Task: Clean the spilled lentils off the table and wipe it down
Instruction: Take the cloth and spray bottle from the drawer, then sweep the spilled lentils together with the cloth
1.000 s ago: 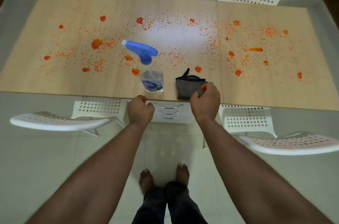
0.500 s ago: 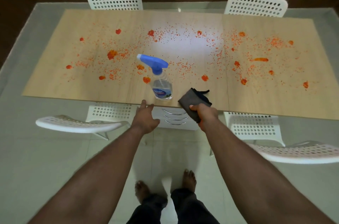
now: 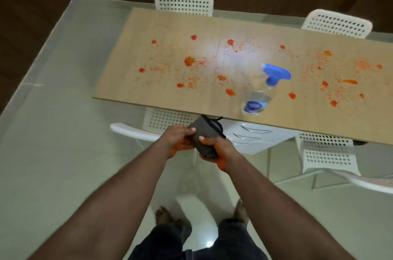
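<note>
Both hands [image 3: 200, 142] gripping grey cloth [image 3: 204, 132], long axis seemingly toward table [image 3: 170, 25]

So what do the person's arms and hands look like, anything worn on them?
Both arms are bare from the hands up to the frame edge: no sleeves show. The left hand and right hand wear no gloves, and no rings, watch or bands are visible. Motion blur hides finer detail. Lower down, dark trousers and bare feet show.

Single head-worn wide-angle view, steeply downward and forward over table [image 3: 148, 81] near edge, hands close below.
</note>
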